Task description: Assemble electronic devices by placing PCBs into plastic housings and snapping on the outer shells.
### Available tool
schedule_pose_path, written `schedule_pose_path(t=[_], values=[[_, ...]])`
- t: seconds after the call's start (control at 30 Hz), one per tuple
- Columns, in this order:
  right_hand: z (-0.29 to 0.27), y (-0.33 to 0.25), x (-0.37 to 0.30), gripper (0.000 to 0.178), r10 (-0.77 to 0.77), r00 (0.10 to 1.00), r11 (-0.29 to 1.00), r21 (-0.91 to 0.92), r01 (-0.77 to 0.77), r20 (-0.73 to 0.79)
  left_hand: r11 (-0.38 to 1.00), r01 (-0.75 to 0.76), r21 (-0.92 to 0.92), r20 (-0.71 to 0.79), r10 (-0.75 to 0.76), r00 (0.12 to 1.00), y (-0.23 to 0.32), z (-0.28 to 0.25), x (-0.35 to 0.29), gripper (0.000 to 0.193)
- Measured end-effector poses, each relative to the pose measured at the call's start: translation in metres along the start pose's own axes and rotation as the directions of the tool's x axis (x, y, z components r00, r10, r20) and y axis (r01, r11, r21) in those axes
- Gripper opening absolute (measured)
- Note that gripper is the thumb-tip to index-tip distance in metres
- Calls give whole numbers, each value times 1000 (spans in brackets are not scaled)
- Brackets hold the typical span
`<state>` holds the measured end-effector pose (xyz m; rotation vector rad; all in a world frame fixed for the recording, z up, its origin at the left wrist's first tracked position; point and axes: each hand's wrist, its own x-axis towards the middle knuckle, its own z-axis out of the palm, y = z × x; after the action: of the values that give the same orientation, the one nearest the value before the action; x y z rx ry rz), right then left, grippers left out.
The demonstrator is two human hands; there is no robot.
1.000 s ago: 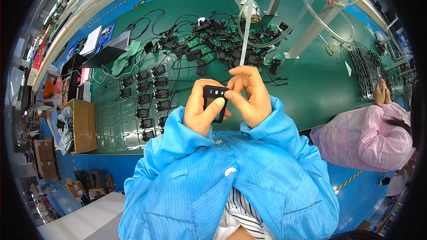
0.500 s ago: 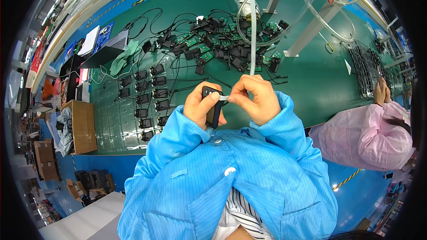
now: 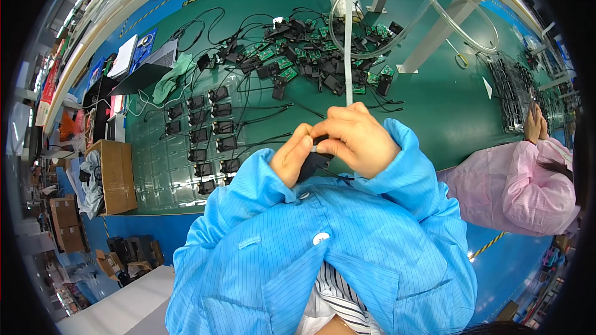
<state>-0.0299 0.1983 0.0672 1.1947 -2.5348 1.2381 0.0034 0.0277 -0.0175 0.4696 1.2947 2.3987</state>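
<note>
A small black box-shaped device point(image 3: 312, 165) is held close to my chest, over the near edge of the table. My left hand point(image 3: 290, 156) wraps it from the left, with fingers closed. Above it, my right hand point(image 3: 361, 141) is bent over, its thumb and fingertips pressed on the device's upper end. Between the two hands' fingertips shows a bit of a pale strip point(image 3: 315, 148). Most of the device is covered by my fingers, and its front face cannot be seen.
Black housings with green circuit boards and cables point(image 3: 304, 56) lie heaped at the far middle. Black units stand in rows on a clear plastic tray point(image 3: 149, 170) at left, by a cardboard box point(image 3: 118, 177). A pale hose point(image 3: 349, 37) hangs ahead; a co-worker point(image 3: 496, 189) sits right.
My right hand has moved left and closed over the device, where it pulled a pale strip out to the side before. The device has tilted and is now more hidden.
</note>
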Motion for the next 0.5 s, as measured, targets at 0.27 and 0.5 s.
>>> schedule_pose_path(t=[0.27, 0.5], values=[[10, 10, -11, 16, 200, 974, 979, -24, -204, -104, 986, 134, 103, -189, -113, 975, 16, 16, 4, 47], [-11, 18, -19, 11, 326, 945, 926, 205, -316, -13, 991, 123, -53, -157, -130, 979, 26, 8, 5, 54]])
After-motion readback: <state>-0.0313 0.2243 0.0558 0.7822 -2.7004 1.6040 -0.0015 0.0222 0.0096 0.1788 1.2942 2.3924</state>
